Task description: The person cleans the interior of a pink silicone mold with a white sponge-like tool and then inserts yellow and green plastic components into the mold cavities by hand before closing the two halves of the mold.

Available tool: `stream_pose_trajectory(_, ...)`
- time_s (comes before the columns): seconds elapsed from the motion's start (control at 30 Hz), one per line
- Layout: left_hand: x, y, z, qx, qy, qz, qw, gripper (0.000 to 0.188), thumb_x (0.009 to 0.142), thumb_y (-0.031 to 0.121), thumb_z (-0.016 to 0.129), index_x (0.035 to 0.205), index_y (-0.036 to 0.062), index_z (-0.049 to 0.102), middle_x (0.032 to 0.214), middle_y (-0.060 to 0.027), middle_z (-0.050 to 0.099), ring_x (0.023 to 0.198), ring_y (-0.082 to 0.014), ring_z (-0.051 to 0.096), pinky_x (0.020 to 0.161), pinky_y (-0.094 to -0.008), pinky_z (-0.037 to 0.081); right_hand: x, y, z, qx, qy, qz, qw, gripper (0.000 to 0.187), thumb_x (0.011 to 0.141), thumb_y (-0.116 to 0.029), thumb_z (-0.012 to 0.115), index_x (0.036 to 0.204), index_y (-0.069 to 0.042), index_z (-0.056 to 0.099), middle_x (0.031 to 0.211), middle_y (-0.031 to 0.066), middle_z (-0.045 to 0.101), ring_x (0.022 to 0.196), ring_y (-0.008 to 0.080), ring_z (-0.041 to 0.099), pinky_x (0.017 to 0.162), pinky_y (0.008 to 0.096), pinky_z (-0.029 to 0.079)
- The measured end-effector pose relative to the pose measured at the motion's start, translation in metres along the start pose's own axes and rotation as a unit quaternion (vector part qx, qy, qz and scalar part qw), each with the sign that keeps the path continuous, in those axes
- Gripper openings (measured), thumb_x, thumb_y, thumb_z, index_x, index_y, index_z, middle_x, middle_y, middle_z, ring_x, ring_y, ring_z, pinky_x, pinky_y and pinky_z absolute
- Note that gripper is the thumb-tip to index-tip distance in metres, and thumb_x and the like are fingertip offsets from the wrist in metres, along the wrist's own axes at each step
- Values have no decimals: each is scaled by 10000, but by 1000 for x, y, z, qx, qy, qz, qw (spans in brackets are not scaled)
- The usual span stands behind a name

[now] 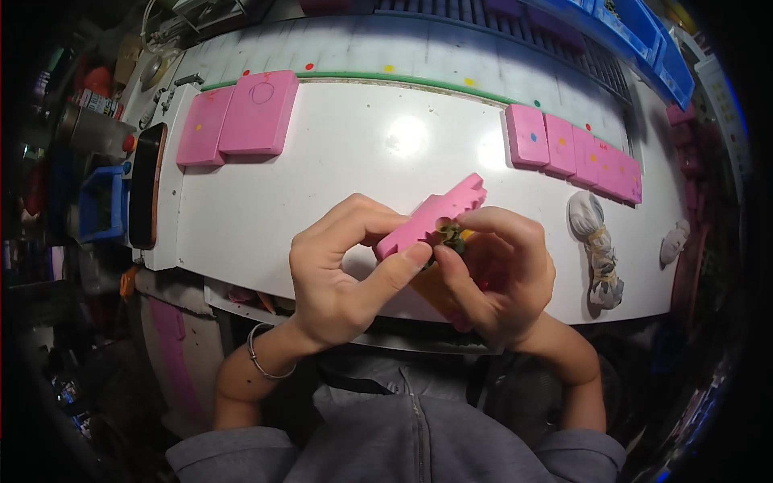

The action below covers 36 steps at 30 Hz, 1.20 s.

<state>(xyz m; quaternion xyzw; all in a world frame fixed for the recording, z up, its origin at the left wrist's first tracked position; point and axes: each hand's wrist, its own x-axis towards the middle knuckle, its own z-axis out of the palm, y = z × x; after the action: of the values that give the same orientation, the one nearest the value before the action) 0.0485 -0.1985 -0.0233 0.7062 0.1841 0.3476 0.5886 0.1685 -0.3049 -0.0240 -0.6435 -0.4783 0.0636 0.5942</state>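
Above the near edge of the white table, my left hand (338,270) pinches a pink rubber mould (435,211) between thumb and bent fingers. The mould is tilted up to the right, and its far right end is notched. My right hand (511,266) is closed beside it, thumb and forefinger on a small dark green piece (451,236) with a lumpy, leaf-like outline. That piece lies against the mould's near side; I cannot tell whether it is still seated in it. Under the hands, a yellow-orange surface (435,288) shows, mostly hidden by my fingers.
Two pink blocks (259,113) lie at the far left of the white table (362,161). A row of several pink blocks (562,145) stands at the far right, near a tied white cloth bundle (597,249). A phone (148,185) rests at the left edge; blue bins (636,36) are at upper right.
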Motion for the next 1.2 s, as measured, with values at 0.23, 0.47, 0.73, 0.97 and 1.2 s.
stream_pose_trajectory(0.23,3,7,3,98,-9,60,993,116,746,35,689,839,-22,650,725,-63,586,601,-102,535,536,-221,423,-1,13,-6,64,-5,-101,993,227,726,37,702,910,-21,582,579,60,544,459,153,513,418,257,384)
stream_pose_trajectory(0.47,0,-5,-4,209,51,122,969,152,718,27,707,845,-24,640,709,-81,574,569,-145,520,503,-248,418,-21,-22,-72,-46,-234,-117,964,226,677,-21,739,843,-44,588,717,91,572,658,249,607,553,302,495)
stream_pose_trajectory(0.73,0,-6,-4,230,37,169,958,178,698,16,720,850,-31,641,713,-84,583,578,-149,526,508,-252,425,-48,-5,-80,-138,-334,66,930,187,728,-17,678,900,-36,608,686,75,553,584,231,556,494,321,431)
stream_pose_trajectory(0.97,-2,-4,-4,217,22,172,961,174,705,24,721,857,-21,650,732,-85,594,596,-155,537,539,-257,435,20,-25,-34,-36,-149,-185,971,267,670,109,646,924,47,591,803,134,599,601,222,568,526,296,473)
stream_pose_trajectory(1.2,0,-4,-11,27,24,-20,999,125,802,74,661,858,-36,637,765,-68,604,661,-108,554,600,-226,442,9,-15,-19,-205,-240,-33,948,532,768,-46,622,1283,-67,493,701,47,484,480,166,502,397,295,413)
